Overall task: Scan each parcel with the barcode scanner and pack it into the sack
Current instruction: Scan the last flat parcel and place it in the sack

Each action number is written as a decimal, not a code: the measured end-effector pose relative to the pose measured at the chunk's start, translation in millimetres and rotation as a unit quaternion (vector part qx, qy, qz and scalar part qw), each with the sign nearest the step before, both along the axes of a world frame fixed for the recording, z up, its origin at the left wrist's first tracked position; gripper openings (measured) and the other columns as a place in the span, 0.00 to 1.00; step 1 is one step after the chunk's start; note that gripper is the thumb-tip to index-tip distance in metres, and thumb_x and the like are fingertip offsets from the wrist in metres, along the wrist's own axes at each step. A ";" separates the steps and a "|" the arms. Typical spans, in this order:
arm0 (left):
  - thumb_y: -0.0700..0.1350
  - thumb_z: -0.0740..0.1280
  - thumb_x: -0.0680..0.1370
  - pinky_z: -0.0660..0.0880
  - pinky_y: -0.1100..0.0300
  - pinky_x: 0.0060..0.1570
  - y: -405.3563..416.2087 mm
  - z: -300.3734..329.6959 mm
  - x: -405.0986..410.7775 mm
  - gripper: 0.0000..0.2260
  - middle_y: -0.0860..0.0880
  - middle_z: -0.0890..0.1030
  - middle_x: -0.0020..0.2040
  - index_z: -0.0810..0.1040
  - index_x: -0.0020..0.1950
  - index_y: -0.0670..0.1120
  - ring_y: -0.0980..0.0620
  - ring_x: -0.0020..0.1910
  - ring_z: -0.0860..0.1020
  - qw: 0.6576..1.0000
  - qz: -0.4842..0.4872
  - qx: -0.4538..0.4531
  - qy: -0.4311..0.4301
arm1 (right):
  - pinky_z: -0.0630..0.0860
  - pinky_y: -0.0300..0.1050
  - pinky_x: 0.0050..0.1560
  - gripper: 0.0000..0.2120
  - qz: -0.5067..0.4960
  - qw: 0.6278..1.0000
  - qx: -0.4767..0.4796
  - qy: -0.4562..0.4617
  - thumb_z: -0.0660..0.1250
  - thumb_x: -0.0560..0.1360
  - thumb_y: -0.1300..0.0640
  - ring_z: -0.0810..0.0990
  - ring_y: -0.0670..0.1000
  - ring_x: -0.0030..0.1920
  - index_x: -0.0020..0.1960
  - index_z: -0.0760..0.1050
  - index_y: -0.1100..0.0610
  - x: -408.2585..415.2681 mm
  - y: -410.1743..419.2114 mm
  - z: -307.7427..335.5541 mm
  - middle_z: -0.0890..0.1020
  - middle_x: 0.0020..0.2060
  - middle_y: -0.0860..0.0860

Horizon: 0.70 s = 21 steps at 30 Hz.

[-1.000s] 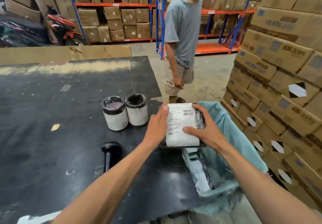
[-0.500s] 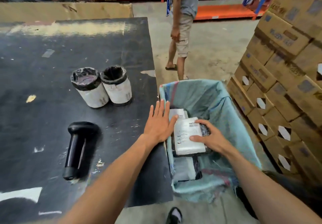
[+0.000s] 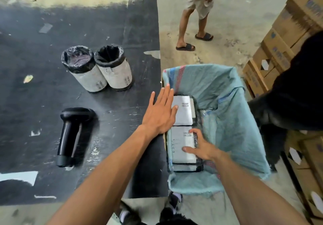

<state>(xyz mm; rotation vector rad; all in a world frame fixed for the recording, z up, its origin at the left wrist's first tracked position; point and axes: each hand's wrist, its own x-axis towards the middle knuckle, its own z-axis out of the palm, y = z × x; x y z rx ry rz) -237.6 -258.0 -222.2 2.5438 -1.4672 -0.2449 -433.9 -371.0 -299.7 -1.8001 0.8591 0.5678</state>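
Head view showed the right hand [image 3: 203,147] gripping a white-labelled, black-wrapped flat parcel [image 3: 181,146] inside the pale teal woven sack [image 3: 227,102], while the left hand [image 3: 160,112] lay flat with straight fingers on the black tabletop [image 3: 70,23] near the black barcode scanner [image 3: 71,135].

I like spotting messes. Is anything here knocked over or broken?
Nothing broken or spilled. The barcode scanner just lies flat on the scuffed black table, and the two wrapped cylinders stand upright. Parcels sit neatly in the sack.
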 end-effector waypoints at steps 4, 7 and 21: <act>0.55 0.45 0.86 0.38 0.47 0.78 -0.7 1.4 0.3 0.28 0.47 0.40 0.82 0.43 0.83 0.44 0.52 0.81 0.41 1.000 0.002 -0.003 -0.007 | 0.66 0.58 0.76 0.35 0.000 0.997 -0.080 -0.019 0.75 0.79 0.44 0.68 0.62 0.77 0.76 0.56 0.35 1.0 8.8 -1.3 0.61 0.80 0.57; 0.55 0.45 0.86 0.39 0.46 0.78 -0.7 0.8 -0.3 0.28 0.47 0.40 0.82 0.43 0.83 0.44 0.51 0.81 0.42 1.000 0.004 -0.001 -0.009 | 0.56 0.64 0.83 0.41 0.091 0.980 -0.177 -0.005 0.73 0.80 0.42 0.47 0.63 0.85 0.82 0.51 0.35 6.0 10.1 -2.1 0.41 0.85 0.54; 0.54 0.45 0.86 0.39 0.46 0.79 -1.6 -0.3 0.1 0.28 0.47 0.40 0.82 0.43 0.83 0.44 0.52 0.81 0.41 1.000 0.008 0.001 -0.010 | 0.23 0.75 0.73 0.60 0.351 0.853 -0.341 0.181 0.50 0.63 0.11 0.15 0.69 0.73 0.76 0.18 0.36 33.5 18.8 -17.1 0.15 0.73 0.57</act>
